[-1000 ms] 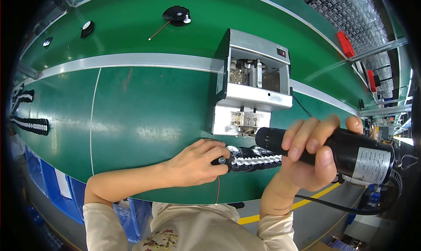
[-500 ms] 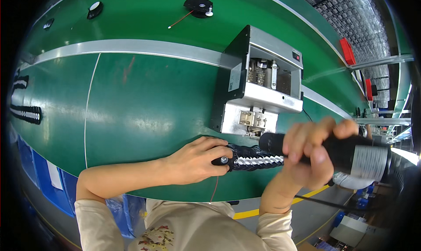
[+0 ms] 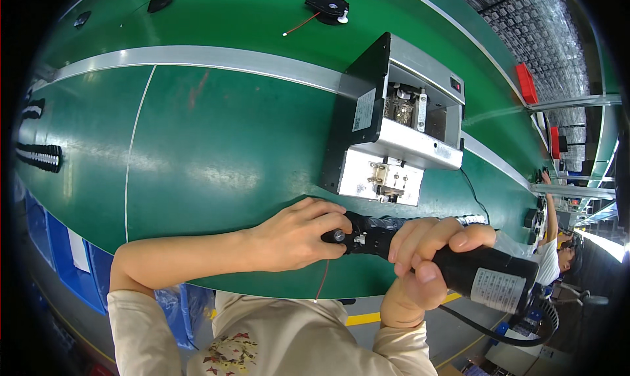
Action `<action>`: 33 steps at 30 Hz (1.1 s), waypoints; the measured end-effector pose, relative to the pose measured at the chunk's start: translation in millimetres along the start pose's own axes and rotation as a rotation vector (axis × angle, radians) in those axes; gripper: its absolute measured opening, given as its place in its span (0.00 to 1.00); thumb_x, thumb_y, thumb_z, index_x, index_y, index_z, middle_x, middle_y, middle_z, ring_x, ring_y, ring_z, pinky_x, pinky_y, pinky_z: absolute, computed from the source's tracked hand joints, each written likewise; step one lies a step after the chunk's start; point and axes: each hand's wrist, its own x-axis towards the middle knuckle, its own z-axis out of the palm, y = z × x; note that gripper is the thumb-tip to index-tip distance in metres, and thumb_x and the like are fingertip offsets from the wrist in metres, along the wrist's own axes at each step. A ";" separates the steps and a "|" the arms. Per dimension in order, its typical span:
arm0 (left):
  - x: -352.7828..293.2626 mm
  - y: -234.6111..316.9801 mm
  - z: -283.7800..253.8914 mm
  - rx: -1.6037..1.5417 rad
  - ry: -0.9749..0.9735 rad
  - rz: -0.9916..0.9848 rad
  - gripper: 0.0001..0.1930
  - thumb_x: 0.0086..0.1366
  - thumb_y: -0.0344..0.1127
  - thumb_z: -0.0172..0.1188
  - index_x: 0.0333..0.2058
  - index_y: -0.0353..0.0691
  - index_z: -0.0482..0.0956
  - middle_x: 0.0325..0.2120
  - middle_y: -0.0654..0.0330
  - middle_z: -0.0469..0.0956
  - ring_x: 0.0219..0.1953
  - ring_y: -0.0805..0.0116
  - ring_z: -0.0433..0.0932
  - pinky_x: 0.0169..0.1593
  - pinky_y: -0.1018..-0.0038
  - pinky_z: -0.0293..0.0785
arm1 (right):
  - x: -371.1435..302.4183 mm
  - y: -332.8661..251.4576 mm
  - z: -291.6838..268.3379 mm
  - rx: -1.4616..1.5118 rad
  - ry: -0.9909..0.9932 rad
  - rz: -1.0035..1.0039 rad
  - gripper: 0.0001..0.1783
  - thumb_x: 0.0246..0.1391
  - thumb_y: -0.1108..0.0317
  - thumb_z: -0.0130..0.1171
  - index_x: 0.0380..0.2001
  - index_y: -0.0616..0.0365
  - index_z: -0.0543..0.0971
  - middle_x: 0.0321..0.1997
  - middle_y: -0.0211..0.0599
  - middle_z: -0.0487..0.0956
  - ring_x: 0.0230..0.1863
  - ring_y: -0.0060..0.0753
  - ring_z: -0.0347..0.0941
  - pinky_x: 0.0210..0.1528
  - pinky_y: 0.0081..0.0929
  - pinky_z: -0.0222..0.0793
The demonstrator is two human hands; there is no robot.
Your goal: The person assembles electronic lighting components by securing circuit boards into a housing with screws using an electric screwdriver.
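My right hand [image 3: 423, 261] grips a corded black electric screwdriver [image 3: 499, 287], tilted with its slimmer end pointing left toward my left hand. With curled fingers, my left hand [image 3: 298, 237] holds a small black housing [image 3: 336, 235] with a round silver spot on it. A thin red wire [image 3: 321, 281] hangs below that hand over the bench's near edge. The screwdriver's front end meets or overlaps the housing; its tip cannot be made out. Behind it runs a row of black and white parts [image 3: 469, 219], mostly covered by the tool and my right hand.
A metal screw feeder [image 3: 420, 136] stands beyond my hands. Black round parts [image 3: 326, 7] lie on the far green belt. More stacked parts [image 3: 41, 157] lie at the bench's left. Blue bins [image 3: 58, 245] are below the left edge. Another person [image 3: 551, 254] is at far right.
My right hand has brought the screwdriver down and left, toward the housing in my left hand. My left hand keeps its hold. The whole view has shifted slightly.
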 end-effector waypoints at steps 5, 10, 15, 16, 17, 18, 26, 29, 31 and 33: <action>1.6 0.2 -0.3 -0.002 -0.005 -0.007 0.09 0.49 0.33 0.60 0.31 0.45 0.82 0.43 0.59 0.72 0.53 0.57 0.71 0.54 0.63 0.67 | -3.3 -0.4 -2.0 0.018 -0.057 0.066 0.22 0.42 0.83 0.61 0.39 0.55 0.64 0.21 0.35 0.71 0.17 0.30 0.68 0.22 0.30 0.70; 2.9 1.0 1.8 -0.017 0.016 -0.009 0.09 0.50 0.33 0.60 0.31 0.45 0.82 0.43 0.59 0.72 0.52 0.57 0.71 0.54 0.63 0.68 | -3.5 2.4 -6.3 0.037 -0.149 0.014 0.23 0.38 0.85 0.59 0.38 0.57 0.65 0.21 0.36 0.72 0.17 0.32 0.70 0.22 0.29 0.70; 1.2 1.7 0.6 0.008 0.014 -0.014 0.09 0.49 0.33 0.62 0.31 0.45 0.82 0.43 0.58 0.71 0.52 0.56 0.71 0.54 0.63 0.68 | -7.7 2.5 -5.7 0.023 -0.135 0.076 0.22 0.37 0.85 0.60 0.36 0.58 0.66 0.20 0.36 0.72 0.18 0.32 0.70 0.22 0.31 0.70; 1.9 1.6 0.1 0.019 0.006 0.002 0.08 0.49 0.34 0.64 0.31 0.46 0.81 0.43 0.59 0.71 0.52 0.56 0.72 0.51 0.63 0.70 | -5.3 1.1 -7.6 0.044 -0.144 0.081 0.21 0.41 0.82 0.61 0.37 0.57 0.66 0.20 0.35 0.71 0.17 0.31 0.69 0.23 0.31 0.70; 2.7 0.4 -0.7 0.030 -0.002 0.016 0.08 0.50 0.34 0.66 0.31 0.47 0.81 0.42 0.60 0.72 0.51 0.56 0.73 0.48 0.62 0.71 | -1.0 -1.2 -7.9 0.040 -0.150 0.074 0.21 0.41 0.82 0.61 0.37 0.57 0.66 0.20 0.35 0.71 0.17 0.31 0.69 0.23 0.31 0.70; 2.3 0.9 0.0 0.028 0.001 0.020 0.08 0.50 0.34 0.66 0.31 0.47 0.81 0.42 0.60 0.72 0.51 0.56 0.73 0.48 0.62 0.71 | 2.5 -7.1 -6.8 0.100 -0.065 0.032 0.21 0.43 0.80 0.61 0.41 0.56 0.65 0.20 0.35 0.71 0.17 0.31 0.69 0.22 0.31 0.69; 2.9 0.2 0.1 0.030 0.002 0.038 0.12 0.49 0.32 0.66 0.35 0.46 0.80 0.44 0.59 0.71 0.51 0.56 0.72 0.48 0.62 0.71 | 50.2 -13.5 -11.9 0.127 0.084 -0.164 0.29 0.50 0.76 0.56 0.56 0.54 0.61 0.21 0.32 0.67 0.13 0.28 0.63 0.19 0.31 0.66; 2.2 0.3 1.7 0.012 -0.028 0.024 0.11 0.49 0.32 0.64 0.34 0.46 0.78 0.46 0.58 0.70 0.54 0.55 0.69 0.54 0.62 0.69 | 51.2 -5.7 -7.5 0.064 0.056 -0.166 0.28 0.49 0.76 0.56 0.54 0.54 0.61 0.21 0.32 0.67 0.13 0.27 0.63 0.19 0.30 0.66; 1.1 1.3 1.9 0.011 -0.028 0.016 0.11 0.49 0.32 0.63 0.34 0.46 0.78 0.46 0.58 0.70 0.54 0.55 0.69 0.54 0.62 0.69 | 50.6 -1.4 -0.2 -0.047 0.121 -0.127 0.25 0.44 0.75 0.52 0.50 0.56 0.62 0.21 0.33 0.65 0.11 0.24 0.59 0.17 0.28 0.61; 0.3 1.4 2.0 0.009 -0.027 0.012 0.11 0.49 0.32 0.63 0.34 0.46 0.78 0.46 0.57 0.70 0.54 0.55 0.69 0.54 0.62 0.69 | 52.5 -4.0 2.6 -0.083 0.129 -0.088 0.24 0.45 0.75 0.52 0.48 0.57 0.63 0.21 0.33 0.64 0.11 0.24 0.59 0.17 0.29 0.61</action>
